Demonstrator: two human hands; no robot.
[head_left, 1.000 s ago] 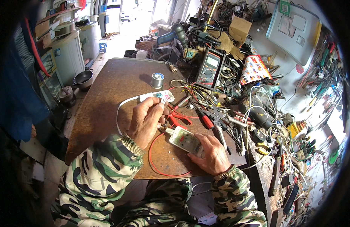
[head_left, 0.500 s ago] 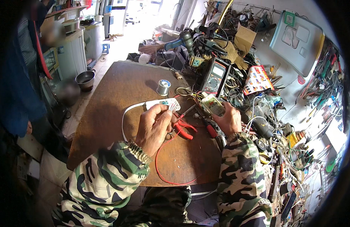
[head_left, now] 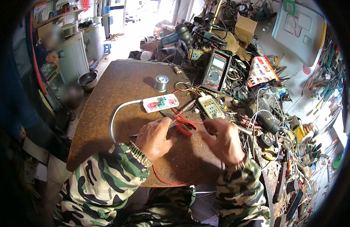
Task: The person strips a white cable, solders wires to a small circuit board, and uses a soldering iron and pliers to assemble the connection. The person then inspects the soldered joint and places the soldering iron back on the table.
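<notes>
My left hand (head_left: pixel 154 138) is low over the wooden table, its thumb and fingers bent together beside the red-handled pliers (head_left: pixel 187 126). Thin pale strips show at its fingertips, too small to name. My right hand (head_left: pixel 225 142) is smeared by motion right of the pliers, so its fingers cannot be read. Beyond my left hand lies a white power strip (head_left: pixel 148 108) with its inside exposed, a white cable (head_left: pixel 113 120) curving from its left end. A small pale open case (head_left: pixel 211 107) with a circuit board rests beyond my right hand.
A solder spool (head_left: pixel 161 84) stands on the wooden table (head_left: pixel 103 98). A multimeter (head_left: pixel 217 70) leans at the right rear, before heaped cables and tools. A red wire (head_left: pixel 163 181) curls near the front edge. At far left stands another person (head_left: pixel 19 87), near a dark pot (head_left: pixel 88 81).
My left hand has lowered toward the table, uncovering the power strip. My right hand has left the pale case and moved nearer to me. The other person's hand has come into sight.
</notes>
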